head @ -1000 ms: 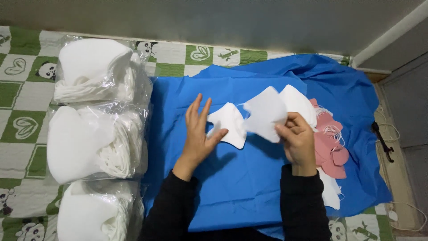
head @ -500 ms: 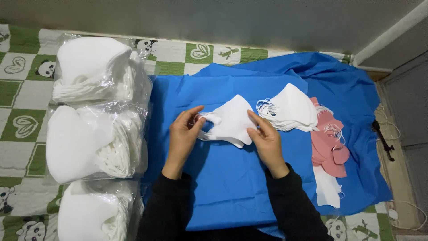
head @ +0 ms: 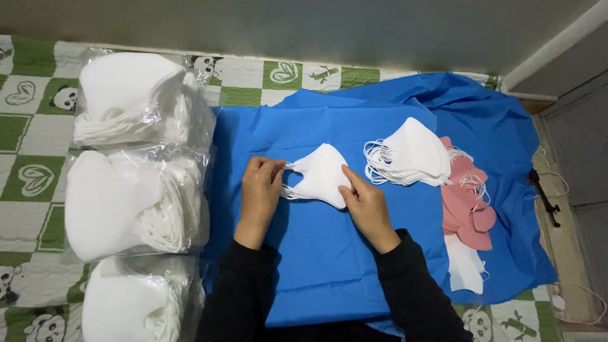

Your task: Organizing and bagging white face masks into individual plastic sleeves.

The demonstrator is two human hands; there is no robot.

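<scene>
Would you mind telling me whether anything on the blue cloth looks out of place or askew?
Mostly tidy. One white piece lies apart at the blue cloth's right edge, half under the pink masks, away from the neat white stack.

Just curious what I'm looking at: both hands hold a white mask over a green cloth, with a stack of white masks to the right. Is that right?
Not quite: the cloth is blue, not green, as the head view shows. The rest holds: the left hand and right hand hold a white mask, with the stack to its right.
</scene>
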